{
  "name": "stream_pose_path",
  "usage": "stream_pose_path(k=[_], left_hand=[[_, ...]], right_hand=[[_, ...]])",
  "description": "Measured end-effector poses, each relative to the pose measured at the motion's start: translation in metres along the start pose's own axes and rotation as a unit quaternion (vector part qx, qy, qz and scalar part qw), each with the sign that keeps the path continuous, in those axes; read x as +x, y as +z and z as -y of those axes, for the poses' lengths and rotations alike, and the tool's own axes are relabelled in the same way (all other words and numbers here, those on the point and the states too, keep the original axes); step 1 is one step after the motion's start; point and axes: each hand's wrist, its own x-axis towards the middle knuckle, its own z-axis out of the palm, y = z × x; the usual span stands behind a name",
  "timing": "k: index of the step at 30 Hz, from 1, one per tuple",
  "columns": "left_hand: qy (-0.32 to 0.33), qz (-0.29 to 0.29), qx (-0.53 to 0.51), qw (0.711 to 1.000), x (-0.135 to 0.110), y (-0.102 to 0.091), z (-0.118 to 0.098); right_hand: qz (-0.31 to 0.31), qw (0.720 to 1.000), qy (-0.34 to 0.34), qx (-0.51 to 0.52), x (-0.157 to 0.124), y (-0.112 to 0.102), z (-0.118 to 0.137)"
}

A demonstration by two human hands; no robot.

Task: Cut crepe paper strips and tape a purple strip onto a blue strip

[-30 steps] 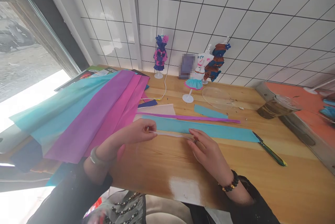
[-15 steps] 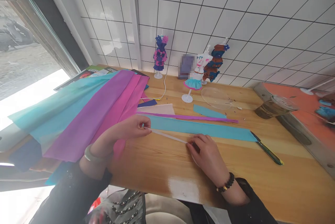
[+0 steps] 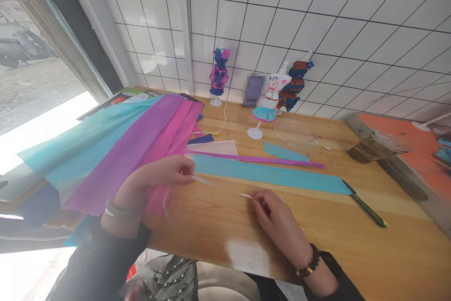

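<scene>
My left hand (image 3: 162, 176) pinches one piece of a thin white strip (image 3: 200, 180) just above the wooden table (image 3: 225, 226). My right hand (image 3: 278, 219) is closed and pinches the other short white piece (image 3: 245, 195) at its fingertips. The two pieces are apart, with a gap between them. Beyond both hands a long light-blue paper strip (image 3: 271, 175) lies flat, with a narrow purple strip (image 3: 257, 158) behind it.
Large sheets of crepe paper (image 3: 116, 146) in blue, purple and pink lie at the left. Small dress mannequins (image 3: 218, 73) stand by the tiled wall. A clear plastic lid (image 3: 294, 133), a drink cup (image 3: 373, 146) and a pen (image 3: 368, 208) are at the right.
The white strip was stretched whole between my hands; now it is in two pieces. My left hand has moved left and my right hand has curled shut nearer to me.
</scene>
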Motion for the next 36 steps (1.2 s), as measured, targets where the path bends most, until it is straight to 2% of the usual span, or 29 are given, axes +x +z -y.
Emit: stream_pose_path(k=[3,6,10,15,20,25,28,31,33,36], left_hand=[[-0.016,0.009,-0.024,1.0,0.0,-0.001,0.006],[-0.036,0.026,-0.058,0.997,0.0,-0.003,0.013],[-0.052,0.035,-0.084,0.994,-0.004,-0.007,0.019],[-0.066,0.013,-0.103,0.992,-0.007,-0.011,0.024],[-0.066,0.013,-0.125,0.99,-0.001,-0.007,0.03],[-0.087,-0.011,-0.133,0.987,0.005,-0.004,0.035],[-0.115,-0.041,-0.112,0.986,0.007,-0.004,0.037],[-0.127,-0.058,-0.104,0.985,0.007,-0.003,0.036],[-0.123,-0.052,-0.109,0.985,0.007,-0.003,0.035],[-0.134,-0.054,-0.096,0.985,0.008,-0.002,0.035]], right_hand=[[0.052,0.996,0.048,0.053,0.003,-0.002,0.001],[0.094,0.991,0.069,0.059,0.01,-0.011,0.008],[0.113,0.992,0.054,0.025,0.02,-0.024,0.018],[0.135,0.991,0.016,0.003,0.028,-0.033,0.018],[0.152,0.986,0.05,-0.044,0.039,-0.046,0.015],[0.168,0.979,0.071,-0.095,0.056,-0.055,0.014],[0.211,0.969,0.122,-0.041,0.065,-0.054,0.012],[0.263,0.948,0.175,0.046,0.071,-0.052,0.008],[0.274,0.939,0.19,0.083,0.073,-0.052,0.007],[0.261,0.942,0.194,0.088,0.073,-0.052,0.009]])
